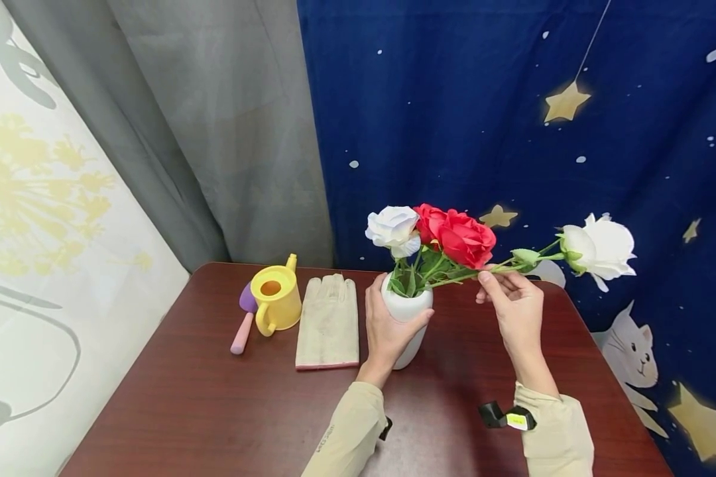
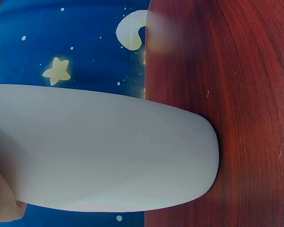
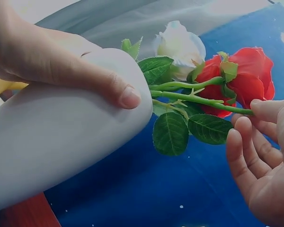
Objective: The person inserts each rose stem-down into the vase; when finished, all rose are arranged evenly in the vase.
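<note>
My left hand (image 1: 388, 334) grips the upper part of a white vase (image 1: 407, 306), thumb across its front near the rim. In the left wrist view the vase (image 2: 113, 151) stands with its base on the table. Red roses (image 1: 467, 240) and a pale bluish-white rose (image 1: 392, 228) rise from its mouth with green leaves. My right hand (image 1: 518, 315) pinches the green stem (image 3: 217, 102) of a white rose (image 1: 602, 248) between thumb and fingertips. That rose leans far out to the right, its stem slanting into the vase mouth. Inside the vase, the stem ends are hidden.
Left of the vase, a cream work glove (image 1: 328, 324) lies flat on the brown table (image 1: 227, 411). Beside it stand a yellow watering can (image 1: 283, 305) and a small trowel with a pink handle (image 1: 242, 333). Grey and blue star-patterned curtains (image 1: 441, 132) hang behind.
</note>
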The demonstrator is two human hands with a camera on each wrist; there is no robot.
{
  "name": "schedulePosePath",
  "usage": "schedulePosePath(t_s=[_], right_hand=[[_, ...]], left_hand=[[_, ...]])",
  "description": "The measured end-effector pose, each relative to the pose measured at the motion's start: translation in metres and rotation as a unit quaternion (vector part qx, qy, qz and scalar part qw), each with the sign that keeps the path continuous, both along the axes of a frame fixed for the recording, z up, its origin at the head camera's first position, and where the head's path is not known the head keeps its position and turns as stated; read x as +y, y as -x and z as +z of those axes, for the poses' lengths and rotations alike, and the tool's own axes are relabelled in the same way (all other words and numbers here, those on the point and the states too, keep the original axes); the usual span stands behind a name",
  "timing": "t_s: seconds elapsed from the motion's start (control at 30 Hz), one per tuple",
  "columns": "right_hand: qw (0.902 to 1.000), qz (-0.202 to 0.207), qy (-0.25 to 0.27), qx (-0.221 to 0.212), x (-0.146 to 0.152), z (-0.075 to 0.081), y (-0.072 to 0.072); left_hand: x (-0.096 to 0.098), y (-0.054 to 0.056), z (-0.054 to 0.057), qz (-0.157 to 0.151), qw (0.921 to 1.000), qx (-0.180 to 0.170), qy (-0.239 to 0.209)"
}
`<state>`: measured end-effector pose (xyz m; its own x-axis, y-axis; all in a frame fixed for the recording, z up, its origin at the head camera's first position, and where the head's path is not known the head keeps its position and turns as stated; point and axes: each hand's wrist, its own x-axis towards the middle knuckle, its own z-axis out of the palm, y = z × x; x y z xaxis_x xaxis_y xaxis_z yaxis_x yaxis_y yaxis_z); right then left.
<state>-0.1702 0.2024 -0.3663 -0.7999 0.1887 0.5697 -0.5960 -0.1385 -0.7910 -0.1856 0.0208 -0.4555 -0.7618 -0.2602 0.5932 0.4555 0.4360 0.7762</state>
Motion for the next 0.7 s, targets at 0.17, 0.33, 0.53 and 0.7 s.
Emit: schedulePosePath(t_s=[0.17,0.33,0.53,0.7], right_hand=[[0.9999,-0.006,0.008,-0.012,-0.002,0.0,0.0],[0.9993,-0.013,-0.013,-0.031,-0.007,-0.001,0.002],[0.9976,-0.006,-0.053,-0.044,-0.017,-0.004,0.003],[0.9951,-0.01,-0.079,-0.058,-0.023,-0.006,0.005]], left_hand=[[0.0,0.001,-0.001,0.0,1.0,0.002,-0.003],[0.0,0.001,-0.001,0.001,1.0,0.003,-0.002],[0.0,0.002,-0.002,-0.002,1.0,0.008,-0.001],[0.0,0.002,-0.002,-0.003,1.0,0.008,-0.003]])
